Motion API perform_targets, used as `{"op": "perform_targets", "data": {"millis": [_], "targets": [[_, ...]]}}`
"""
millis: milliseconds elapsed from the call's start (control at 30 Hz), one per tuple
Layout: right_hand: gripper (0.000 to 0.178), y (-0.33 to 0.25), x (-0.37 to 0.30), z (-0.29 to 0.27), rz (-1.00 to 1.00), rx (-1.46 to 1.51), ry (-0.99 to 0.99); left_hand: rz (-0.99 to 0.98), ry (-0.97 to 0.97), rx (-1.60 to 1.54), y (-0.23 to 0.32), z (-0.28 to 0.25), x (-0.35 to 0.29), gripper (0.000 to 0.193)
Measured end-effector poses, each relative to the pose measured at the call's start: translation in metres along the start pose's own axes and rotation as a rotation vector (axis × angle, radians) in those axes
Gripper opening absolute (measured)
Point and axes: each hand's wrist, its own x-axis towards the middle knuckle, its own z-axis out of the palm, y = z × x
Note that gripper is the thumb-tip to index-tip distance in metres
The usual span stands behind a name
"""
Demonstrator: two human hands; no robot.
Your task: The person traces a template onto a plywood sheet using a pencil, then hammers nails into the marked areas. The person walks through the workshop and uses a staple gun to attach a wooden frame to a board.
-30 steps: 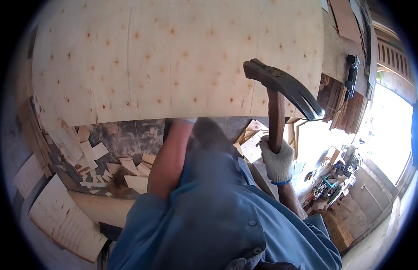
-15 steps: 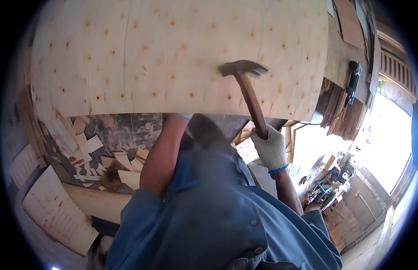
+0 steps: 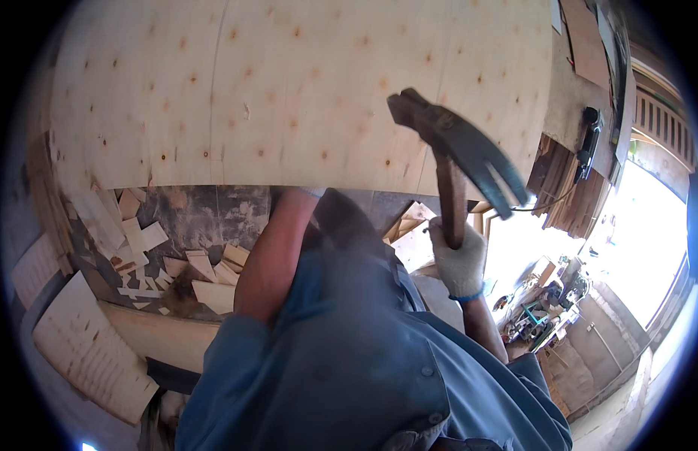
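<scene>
A claw hammer is raised in front of me, its head close and its forked claw toward the right. My right hand, in a white knit glove with a blue cuff edge, is closed around the wooden handle. Beneath the hammer spreads a large pale wooden panel with rows of small brown spots. My left hand reaches under the panel's near edge. Only a bit of its glove cuff shows there, and its fingers are hidden.
Wood offcuts lie on the floor at the left, near a leaning board. A black power tool with a cord sits right of the panel. Stacked boards stand below it. Cluttered tools lie farther right.
The hammer head has swung up off the panel and toward me, turning so its claw points right and down. My right hand has dropped slightly. My left arm stays almost still.
</scene>
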Motion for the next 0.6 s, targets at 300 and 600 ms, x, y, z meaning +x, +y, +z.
{"op": "perform_targets", "data": {"millis": [300, 600], "targets": [[0.027, -0.011, 0.0, 0.002, 0.019, 0.033, -0.018, 0.039, -0.054, 0.15, -0.003, 0.005, 0.006, 0.058], [0.023, 0.008, 0.006, 0.006, -0.012, -0.036, -0.006, 0.069, -0.263, 0.215, -0.005, -0.024, 0.008, 0.059]]}}
